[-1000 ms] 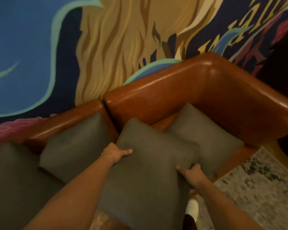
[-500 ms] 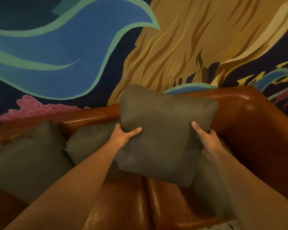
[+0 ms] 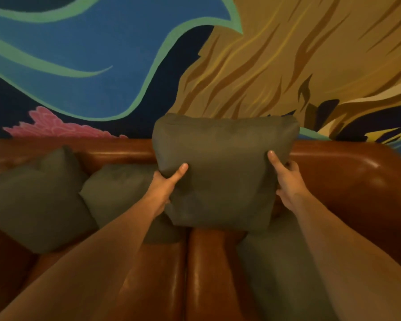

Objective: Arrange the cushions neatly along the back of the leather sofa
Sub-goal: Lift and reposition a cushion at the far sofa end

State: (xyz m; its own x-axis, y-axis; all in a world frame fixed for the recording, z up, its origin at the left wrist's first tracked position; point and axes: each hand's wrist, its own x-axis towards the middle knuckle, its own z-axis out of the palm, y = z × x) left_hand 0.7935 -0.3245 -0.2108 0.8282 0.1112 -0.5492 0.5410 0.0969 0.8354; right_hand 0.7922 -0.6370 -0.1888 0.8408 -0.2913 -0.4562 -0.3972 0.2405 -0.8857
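Observation:
I hold a grey-green cushion (image 3: 222,163) upright in front of the brown leather sofa's back (image 3: 347,163). My left hand (image 3: 164,186) grips its left edge, thumb on the front. My right hand (image 3: 287,179) grips its right edge the same way. The cushion's top rises above the sofa back and its bottom hangs just over the seat (image 3: 206,269). Two more grey cushions lean on the back to the left, one at the far left (image 3: 35,200) and one beside it (image 3: 118,188). Another grey cushion (image 3: 276,269) lies on the seat at the right, partly under my right arm.
A painted wall (image 3: 102,54) with blue, green, tan and pink shapes stands right behind the sofa. The sofa's right arm (image 3: 384,205) curves round at the right. A seam divides the two seat pads in the middle.
I have lifted the cushion off the seat and turned it upright against the sofa back. The view has swung left and up, with both hands still on the cushion's sides.

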